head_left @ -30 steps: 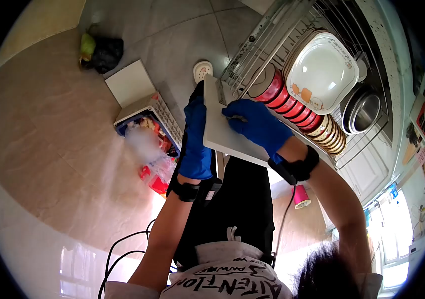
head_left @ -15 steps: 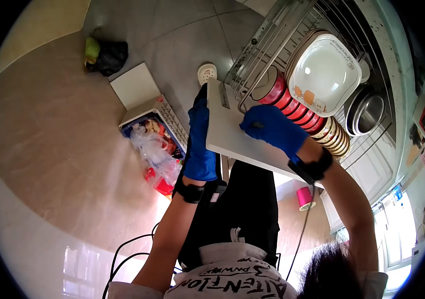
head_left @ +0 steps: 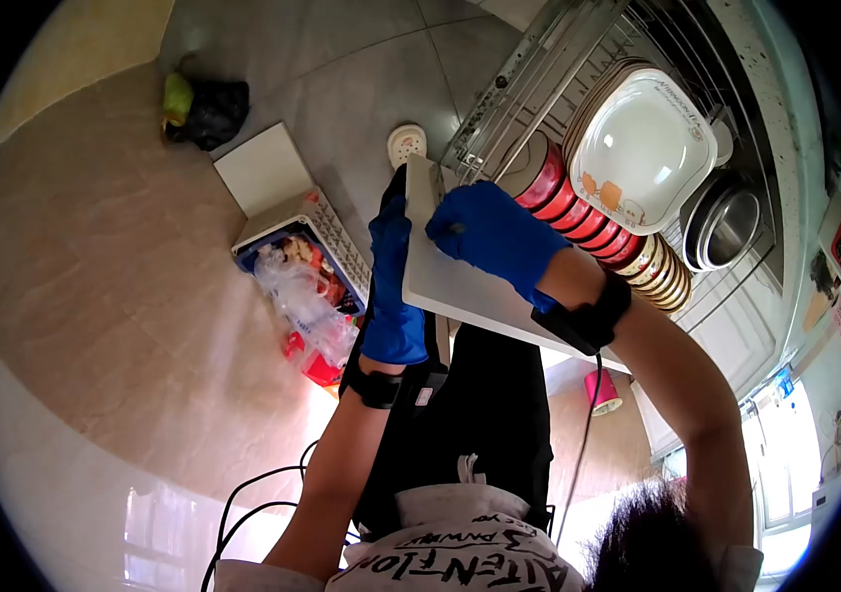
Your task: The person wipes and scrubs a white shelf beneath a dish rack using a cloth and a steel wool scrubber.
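Observation:
A white drawer front (head_left: 485, 291) stands on edge between my hands, joined to a pulled-out wire dish rack (head_left: 539, 118). My left hand (head_left: 396, 296), in a blue glove, lies along the panel's outer face with its fingers stretched out. On the inner face is my right hand (head_left: 495, 237), also in a blue glove, its fingers curled into a closed shape near the panel's far end. Whatever lies inside those fingers is hidden. Close beside the right hand, a row of red bowls (head_left: 578, 212) and several yellow-patterned bowls (head_left: 662, 271) sit in the rack.
Square white dishes (head_left: 643, 148) and metal bowls (head_left: 731, 227) share the rack. On the floor at left are an open crate (head_left: 332, 237) with plastic bags and a black bag (head_left: 218, 113). A pink roll (head_left: 598, 390) lies near the cabinet. A cable trails from my right wrist.
My right hand has moved left and a little up along the panel's inner face, towards its outer edge. My left hand stays nearly in place, and the rack looks the same.

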{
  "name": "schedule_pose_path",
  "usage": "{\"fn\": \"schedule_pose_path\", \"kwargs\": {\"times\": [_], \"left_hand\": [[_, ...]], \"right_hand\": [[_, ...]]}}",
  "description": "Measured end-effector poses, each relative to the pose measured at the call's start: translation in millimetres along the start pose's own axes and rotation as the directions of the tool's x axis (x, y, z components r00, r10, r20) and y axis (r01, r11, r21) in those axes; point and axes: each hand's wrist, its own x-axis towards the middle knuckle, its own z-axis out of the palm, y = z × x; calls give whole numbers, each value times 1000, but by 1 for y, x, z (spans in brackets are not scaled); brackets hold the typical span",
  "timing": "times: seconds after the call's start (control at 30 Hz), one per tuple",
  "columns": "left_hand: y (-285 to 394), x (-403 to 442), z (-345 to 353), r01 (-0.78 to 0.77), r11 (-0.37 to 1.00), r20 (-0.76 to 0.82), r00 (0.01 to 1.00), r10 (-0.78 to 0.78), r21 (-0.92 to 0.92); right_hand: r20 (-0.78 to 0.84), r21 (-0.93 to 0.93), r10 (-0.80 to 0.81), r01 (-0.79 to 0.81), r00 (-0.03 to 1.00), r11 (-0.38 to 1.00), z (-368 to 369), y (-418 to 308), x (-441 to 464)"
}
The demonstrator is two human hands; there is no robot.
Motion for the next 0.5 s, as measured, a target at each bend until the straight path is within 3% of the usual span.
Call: {"fn": "schedule_pose_path", "kwargs": {"times": [0.07, 0.1, 0.17, 0.2, 0.23, 0.27, 0.3, 0.33, 0.4, 0.43, 0.5], "left_hand": [[-5, -2, -2, -204, 907, 28, 978, 209, 368], [-4, -4, -3, -200, 908, 28, 979, 204, 369], [2, 6, -4, -341, 880, 288, 924, 250, 330], [2, 2, -5, -157, 982, 208, 969, 133, 102], [0, 0, -4, -158, 982, 209, 969, 133, 108], [-1, -2, 1, -144, 987, 127, 983, 134, 71], [-1, -3, 5, -134, 990, 44, 990, 133, 30], [2, -2, 9, -2, 986, 41, 999, 9, -165], [7, -3, 10, -27, 995, 129, 991, 40, -100], [10, -1, 10, -80, 996, 224, 971, 86, -38], [5, 2, 8, -148, 989, 198, 970, 144, 6]], "right_hand": [[-16, -1, 42, -42, 999, 999, 8, 8, 15], [-37, -21, 63, -64, 997, 998, 11, 16, 27], [-17, 29, 120, -119, 993, 992, 7, 20, 40], [22, -56, 60, -58, 998, 997, 5, 17, 40], [70, -138, 7, 2, 998, 990, 3, 15, 39], [124, -167, -89, 109, 988, 980, -2, 12, 32], [127, -167, -92, 113, 988, 980, -5, 9, 32], [161, -76, -51, 64, 986, 995, -8, 7, 31], [183, 26, -2, -3, 983, 1000, -11, 6, 32], [138, -59, 11, -3, 990, 998, -6, 11, 42], [226, -207, 96, -48, 969, 977, -6, 9, 63]]}}
